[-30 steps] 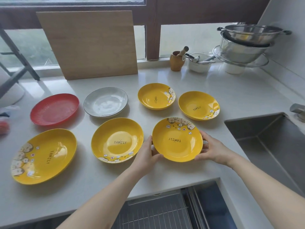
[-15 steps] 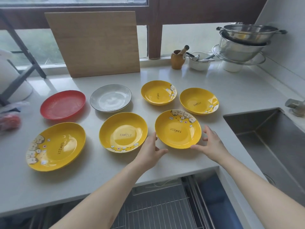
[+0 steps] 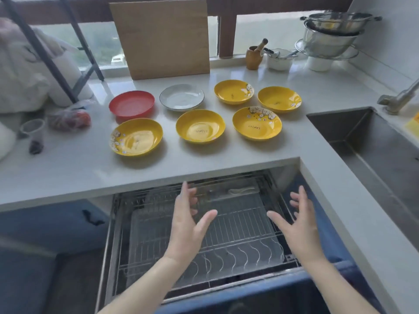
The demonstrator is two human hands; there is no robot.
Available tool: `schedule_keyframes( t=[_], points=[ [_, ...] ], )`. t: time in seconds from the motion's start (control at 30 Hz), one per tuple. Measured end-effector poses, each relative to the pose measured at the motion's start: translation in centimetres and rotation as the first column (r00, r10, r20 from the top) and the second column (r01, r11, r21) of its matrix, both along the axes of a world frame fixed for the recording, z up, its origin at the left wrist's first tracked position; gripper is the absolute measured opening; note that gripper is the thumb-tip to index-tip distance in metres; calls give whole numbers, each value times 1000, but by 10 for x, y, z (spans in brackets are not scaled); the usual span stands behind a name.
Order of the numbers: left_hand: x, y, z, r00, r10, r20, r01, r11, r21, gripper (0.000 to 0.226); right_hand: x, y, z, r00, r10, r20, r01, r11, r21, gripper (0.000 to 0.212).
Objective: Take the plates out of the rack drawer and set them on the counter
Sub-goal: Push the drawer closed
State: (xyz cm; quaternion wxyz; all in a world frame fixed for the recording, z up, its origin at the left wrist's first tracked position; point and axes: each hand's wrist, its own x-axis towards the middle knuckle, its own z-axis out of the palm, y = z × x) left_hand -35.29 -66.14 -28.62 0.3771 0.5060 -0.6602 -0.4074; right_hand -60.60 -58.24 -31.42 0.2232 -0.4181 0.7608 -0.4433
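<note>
Beyond my hands, seven plates [image 3: 257, 126] sit on the desk [image 3: 68, 168], while my left hand [image 3: 187, 225] and right hand [image 3: 298, 225] hover released, equally near, over a rack drawer [image 3: 238, 230] showing no plates below.

home kitchen; white counter [image 3: 226, 152] under a window [image 3: 267, 30], steel sink [image 3: 371, 141] with tap [image 3: 399, 98], stacked pots [image 3: 333, 35], pull-out dish rack drawer [image 3: 226, 234], plates [image 3: 199, 126] laid out
</note>
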Motion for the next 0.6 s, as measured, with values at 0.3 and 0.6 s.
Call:
schedule_keyframes(
  t=[0.3, 0.6],
  points=[
    [154, 156, -93, 961, 128, 244, -152, 985, 83, 93, 69, 158, -95, 986, -140, -91, 159, 952, 263, 117],
    [174, 173, -127, 717, 483, 503, -656, 711, 252, 83, 52, 153, -118, 960, -243, -139, 279, 800, 531, 116]
  ],
)
